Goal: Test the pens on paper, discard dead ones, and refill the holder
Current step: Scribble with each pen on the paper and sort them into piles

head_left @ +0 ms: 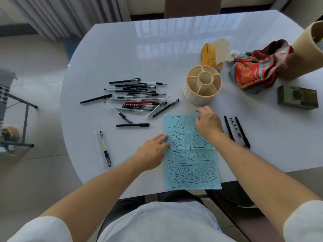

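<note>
A light-blue sheet of paper (190, 154), covered with black and red pen strokes, lies at the near edge of the white table (139, 49). My left hand (153, 151) rests flat on the sheet's left edge. My right hand (208, 123) lies on its upper right corner with fingers relaxed. A heap of several pens (138, 98) sits left of centre. A beige round holder (202, 84) with compartments stands empty behind the paper. Three dark pens (237, 131) lie in a row right of the paper. One black pen (132, 125) and one yellow-cored pen (104, 149) lie apart at the left.
A yellow tissue pack (212, 53), a red patterned cloth bag (257, 69), a tan cylinder (307, 51) and a dark green box (297, 97) crowd the right back. A chair back (192, 6) stands beyond the table. A metal rack (17, 119) stands on the floor at left.
</note>
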`<state>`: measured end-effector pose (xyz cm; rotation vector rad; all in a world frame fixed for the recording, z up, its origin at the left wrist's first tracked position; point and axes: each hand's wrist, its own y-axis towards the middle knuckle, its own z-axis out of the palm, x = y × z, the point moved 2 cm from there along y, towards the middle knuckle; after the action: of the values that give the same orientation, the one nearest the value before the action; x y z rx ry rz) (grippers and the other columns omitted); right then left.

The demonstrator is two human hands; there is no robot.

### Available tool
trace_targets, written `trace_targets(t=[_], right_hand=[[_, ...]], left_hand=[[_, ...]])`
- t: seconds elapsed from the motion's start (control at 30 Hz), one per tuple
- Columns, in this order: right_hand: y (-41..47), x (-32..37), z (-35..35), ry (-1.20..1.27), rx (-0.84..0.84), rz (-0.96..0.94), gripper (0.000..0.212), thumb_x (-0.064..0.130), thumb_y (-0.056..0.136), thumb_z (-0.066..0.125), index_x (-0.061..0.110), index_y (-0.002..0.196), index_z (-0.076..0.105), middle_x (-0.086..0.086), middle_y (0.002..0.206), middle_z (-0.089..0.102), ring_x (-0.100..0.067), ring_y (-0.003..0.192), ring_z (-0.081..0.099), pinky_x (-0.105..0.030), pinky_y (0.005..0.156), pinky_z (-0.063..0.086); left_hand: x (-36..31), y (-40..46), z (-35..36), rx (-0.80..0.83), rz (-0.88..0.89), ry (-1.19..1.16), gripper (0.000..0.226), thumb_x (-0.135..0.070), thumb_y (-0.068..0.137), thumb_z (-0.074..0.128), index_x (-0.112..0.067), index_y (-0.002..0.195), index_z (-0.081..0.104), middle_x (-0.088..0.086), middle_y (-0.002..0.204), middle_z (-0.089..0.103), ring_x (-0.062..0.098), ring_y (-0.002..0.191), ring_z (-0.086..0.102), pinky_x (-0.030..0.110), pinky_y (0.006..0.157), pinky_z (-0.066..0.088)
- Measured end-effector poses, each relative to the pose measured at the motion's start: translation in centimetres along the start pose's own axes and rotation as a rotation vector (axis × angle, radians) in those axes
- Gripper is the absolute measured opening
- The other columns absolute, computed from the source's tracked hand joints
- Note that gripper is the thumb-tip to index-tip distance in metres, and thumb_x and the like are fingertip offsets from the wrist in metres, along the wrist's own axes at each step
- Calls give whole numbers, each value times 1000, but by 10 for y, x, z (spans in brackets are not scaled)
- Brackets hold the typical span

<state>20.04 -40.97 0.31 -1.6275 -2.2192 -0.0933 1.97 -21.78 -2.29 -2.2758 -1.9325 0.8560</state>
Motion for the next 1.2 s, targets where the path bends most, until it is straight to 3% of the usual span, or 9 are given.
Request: trace_targets(t=[0.13,0.3,0.47,0.63,0.73,0.8,0.9,1.03,1.2], right_hand=[[35,72,17,5,77,-250,39,5,93,51,15,129,64,-7,129,62,-31,116,58,-40,91,50],[50,100,44,-282,166,-320,45,-4,89,48,13,130,53,-13,130,51,-34,115,53,-41,79,47],[43,86,38,-301,135,-339,32,3,91,51,13,120,59,-12,120,56,-38,98,64,-41,73,50],[7,54,10,181,-29,-173,14,12,82,64,13,96,67,-7,95,62,-27,79,60,-35,70,48],[-32,38,6,617,42,61,6,14,81,66,20,83,67,3,75,68,-8,64,67,-21,65,53],[-56,33,13,940,149,231,4,12,85,66,12,86,70,-5,73,72,-20,66,74,-33,69,63],[-81,33,22,1251,250,351,12,12,91,67,1,93,70,-19,79,75,-33,71,75,-43,70,64],[-98,37,25,1350,295,391,21,18,96,68,-3,93,73,-22,85,76,-32,77,75,-39,69,63],[-101,38,19,1288,224,408,21,21,96,70,6,84,78,-8,71,67,-17,64,64,-37,60,61]], left_hand=[[0,-3,1,21,6,-2,60,-24,97,55,-23,153,35,4,168,11,23,155,9,46,123,24],[2,-11,4,32,4,-8,62,-23,95,57,-23,153,35,5,168,11,23,155,8,47,123,23],[4,-14,5,31,4,4,61,-24,95,57,-25,153,35,4,168,12,23,155,8,47,124,21],[1,-9,-2,6,12,7,54,-25,94,57,-29,147,44,2,167,18,29,155,4,48,125,16],[-4,-6,-11,-115,16,-72,47,-27,96,59,-24,142,53,5,159,36,30,151,22,45,123,24],[-10,-4,-17,-194,-13,-214,46,-32,97,59,-20,142,53,3,148,49,24,137,42,38,115,35],[-22,2,-28,-85,-68,-401,40,-40,99,56,-25,136,52,-5,125,62,16,103,60,33,89,48],[-33,4,-39,-13,-68,-396,21,-34,101,51,-17,93,60,-5,80,69,18,72,63,40,70,52],[-31,3,-47,-24,-142,-398,27,-35,102,48,-19,88,64,-2,69,64,20,65,60,39,62,49]])
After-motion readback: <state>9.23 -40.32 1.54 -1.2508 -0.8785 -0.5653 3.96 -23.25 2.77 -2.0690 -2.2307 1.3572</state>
